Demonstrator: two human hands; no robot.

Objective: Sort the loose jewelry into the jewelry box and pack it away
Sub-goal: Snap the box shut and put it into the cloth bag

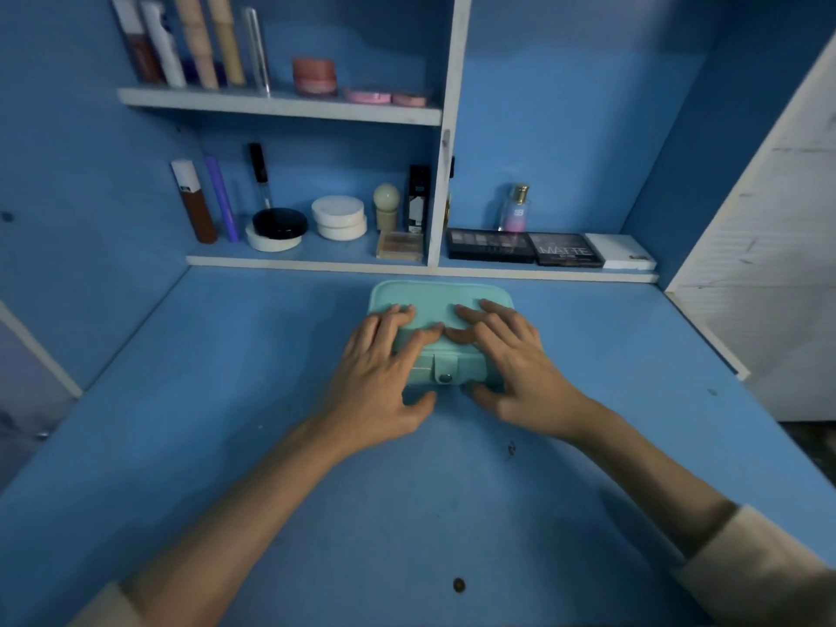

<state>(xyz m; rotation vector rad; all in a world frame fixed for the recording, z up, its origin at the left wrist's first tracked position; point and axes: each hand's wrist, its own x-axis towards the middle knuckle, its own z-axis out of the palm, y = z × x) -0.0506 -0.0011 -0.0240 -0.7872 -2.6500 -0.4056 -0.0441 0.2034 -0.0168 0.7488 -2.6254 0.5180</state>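
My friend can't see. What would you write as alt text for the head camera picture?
The left hand and right hand press on the lid of a closed teal rectangular jewelry box with a snap tab, on a blue desk. Blue shelves behind hold makeup bottles, jars and palettes.

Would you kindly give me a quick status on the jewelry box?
Left hand, right hand pressing lid. Jewelry box closed, snap tab down. Eyeshadow palette on shelf behind, apart.
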